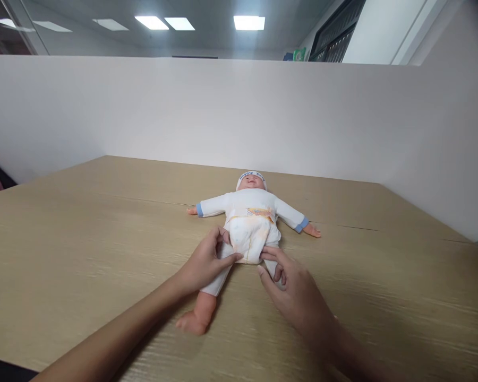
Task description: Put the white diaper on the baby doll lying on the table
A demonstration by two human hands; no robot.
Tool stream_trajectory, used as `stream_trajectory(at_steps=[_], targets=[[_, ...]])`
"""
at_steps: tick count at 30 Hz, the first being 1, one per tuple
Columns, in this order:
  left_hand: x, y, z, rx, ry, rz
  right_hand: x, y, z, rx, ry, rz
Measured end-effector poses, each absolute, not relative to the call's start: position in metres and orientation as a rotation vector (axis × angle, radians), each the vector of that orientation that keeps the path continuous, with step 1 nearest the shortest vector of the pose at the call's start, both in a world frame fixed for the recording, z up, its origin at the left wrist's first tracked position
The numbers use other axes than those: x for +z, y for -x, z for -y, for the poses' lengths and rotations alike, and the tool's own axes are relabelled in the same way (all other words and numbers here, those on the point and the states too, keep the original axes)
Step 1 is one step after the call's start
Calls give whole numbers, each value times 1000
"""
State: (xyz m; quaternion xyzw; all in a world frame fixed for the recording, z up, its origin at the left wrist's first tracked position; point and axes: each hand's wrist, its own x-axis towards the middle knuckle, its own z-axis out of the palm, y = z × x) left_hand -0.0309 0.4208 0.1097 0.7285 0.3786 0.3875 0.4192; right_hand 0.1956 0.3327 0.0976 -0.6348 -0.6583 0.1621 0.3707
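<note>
- The white diaper [247, 239] sits over the hips of a baby doll [250, 198], near the middle of the table, with orange marks along its waist edge and a yellowish line running down its front
- The doll lies on its back, head toward the partition and legs toward the person, in a white top and white trousers [218, 281]
- The left hand [204, 260] is at the diaper's left side, its thumb laid across the lower edge and its forefinger bent by the doll's hip; thumb and forefinger tips stand apart, but I cannot tell whether the other fingers pinch any material
- The right hand [297, 286] is at the opposite side, forefinger at the diaper's edge, thumb spread away below it with a gap between the tips, partly covering the doll's leg there
- On the left, a bare foot [195, 321] shows below the trouser hem
- The doll's arms stretch out to both sides, with blue cuffs [199, 209], and a printed white band [252, 174] circles its head
- Under everything is the wood-grain table [83, 239]
- Behind it rises a pale partition [223, 111], with lit ceiling panels [249, 23] visible above
</note>
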Motion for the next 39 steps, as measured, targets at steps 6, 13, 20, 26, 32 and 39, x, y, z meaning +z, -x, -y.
stream_trajectory(at_steps=[6,13,20,26,32,39], targets=[[107,25,-423,1001,-1578,-997,101,-190,-333,295,1587,1849],[110,27,-425,948,-1513,-1165,98,-181,-328,185,1534,1883],[115,24,-416,851,-1691,-1038,95,-181,-328,97,1526,1911],[119,23,-413,799,-1747,-1010,98,-182,-330,200,1589,1902],[119,20,-412,841,-1702,-1020,101,-182,-335,284,1635,1785],[113,15,-410,904,-1760,-1051,102,-181,-334,344,1652,1604]])
